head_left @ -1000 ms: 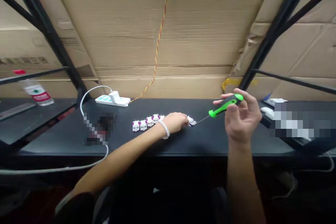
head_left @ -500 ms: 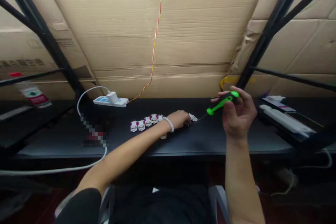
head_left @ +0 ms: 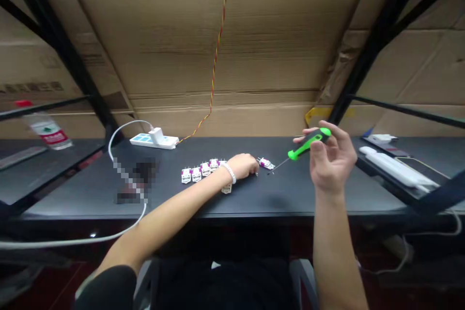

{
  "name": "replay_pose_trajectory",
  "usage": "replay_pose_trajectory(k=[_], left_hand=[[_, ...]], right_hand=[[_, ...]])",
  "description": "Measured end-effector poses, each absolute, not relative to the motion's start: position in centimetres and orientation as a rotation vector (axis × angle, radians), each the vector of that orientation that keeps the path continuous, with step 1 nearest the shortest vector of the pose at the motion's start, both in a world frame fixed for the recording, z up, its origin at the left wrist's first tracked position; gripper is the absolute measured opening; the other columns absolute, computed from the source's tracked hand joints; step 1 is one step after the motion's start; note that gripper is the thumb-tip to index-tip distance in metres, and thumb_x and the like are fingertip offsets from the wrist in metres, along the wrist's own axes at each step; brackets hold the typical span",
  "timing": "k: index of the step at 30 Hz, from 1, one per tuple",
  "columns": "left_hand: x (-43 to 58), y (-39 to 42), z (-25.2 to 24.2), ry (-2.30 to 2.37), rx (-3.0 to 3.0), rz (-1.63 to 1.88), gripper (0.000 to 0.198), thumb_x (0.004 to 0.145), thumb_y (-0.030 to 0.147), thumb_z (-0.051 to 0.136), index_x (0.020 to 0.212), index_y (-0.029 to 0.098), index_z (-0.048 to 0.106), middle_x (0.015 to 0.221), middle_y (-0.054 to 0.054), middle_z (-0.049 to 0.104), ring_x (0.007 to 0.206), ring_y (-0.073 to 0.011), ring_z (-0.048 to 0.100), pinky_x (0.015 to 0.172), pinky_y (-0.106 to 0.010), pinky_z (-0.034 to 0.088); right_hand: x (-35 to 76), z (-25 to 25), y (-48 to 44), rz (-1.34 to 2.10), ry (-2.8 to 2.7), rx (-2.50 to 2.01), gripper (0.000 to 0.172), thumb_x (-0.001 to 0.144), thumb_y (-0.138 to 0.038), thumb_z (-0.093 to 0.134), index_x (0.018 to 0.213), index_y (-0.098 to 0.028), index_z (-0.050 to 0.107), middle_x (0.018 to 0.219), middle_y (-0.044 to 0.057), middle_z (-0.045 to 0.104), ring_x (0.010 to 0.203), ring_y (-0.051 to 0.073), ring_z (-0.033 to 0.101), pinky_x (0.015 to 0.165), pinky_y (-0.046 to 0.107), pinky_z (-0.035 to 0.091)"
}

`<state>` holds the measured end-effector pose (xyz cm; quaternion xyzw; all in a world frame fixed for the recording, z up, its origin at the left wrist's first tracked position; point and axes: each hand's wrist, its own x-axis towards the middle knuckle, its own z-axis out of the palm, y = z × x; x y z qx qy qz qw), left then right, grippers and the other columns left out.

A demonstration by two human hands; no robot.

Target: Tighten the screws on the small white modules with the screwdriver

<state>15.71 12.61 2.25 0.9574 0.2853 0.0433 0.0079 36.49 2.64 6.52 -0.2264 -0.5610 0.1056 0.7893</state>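
Note:
My left hand (head_left: pixel 244 165) rests on the black table (head_left: pixel 276 198) with its fingers curled under; what they hold, if anything, is hidden. Just right of it lies a small white-and-magenta part (head_left: pixel 266 163), apart from the fingers. My right hand (head_left: pixel 332 157) is closed on a green-and-black screwdriver (head_left: pixel 308 144), held above the table. Its thin shaft slants down-left, with the tip close to that part. A row of several similar parts (head_left: pixel 201 172) sits left of my left wrist, and one more part (head_left: pixel 227 189) lies under the wrist.
A white power strip with a charger (head_left: pixel 154 139) and a white cable sits at the back left. A red-yellow twisted wire (head_left: pixel 214 72) hangs down the cardboard wall. A water bottle (head_left: pixel 47 131) stands on the left shelf, a long white device (head_left: pixel 392 167) on the right shelf. Black frame bars flank both sides.
My left hand has drawn back a little from the single part, which now lies free beside it. The right hand still holds the screwdriver in almost the same place.

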Motion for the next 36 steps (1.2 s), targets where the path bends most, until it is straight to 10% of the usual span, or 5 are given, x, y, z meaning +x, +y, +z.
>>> replay_pose_trajectory(k=[27,36], left_hand=[[16.7,10.6,2.9,1.122,3.047,0.086,0.023,0.079,0.004,0.073,0.096,0.016,0.084,0.102,-0.016,0.083,0.098,-0.0322,0.081,0.085,-0.036,0.063],[12.4,9.8,5.6,1.062,2.824,0.531,0.026,0.088,0.004,0.065,0.099,0.018,0.085,0.095,-0.006,0.085,0.092,-0.0209,0.080,0.090,-0.029,0.061]], right_hand=[[35.9,6.2,3.2,0.192,-1.307,-0.546,0.039,0.095,-0.042,0.083,0.130,-0.029,0.073,0.107,0.005,0.080,0.079,0.021,0.081,0.077,0.039,0.072],[35.4,7.1,1.4,0.373,-1.339,-0.581,0.032,0.102,-0.048,0.062,0.129,-0.030,0.067,0.093,0.000,0.063,0.069,0.014,0.062,0.056,0.025,0.052]])
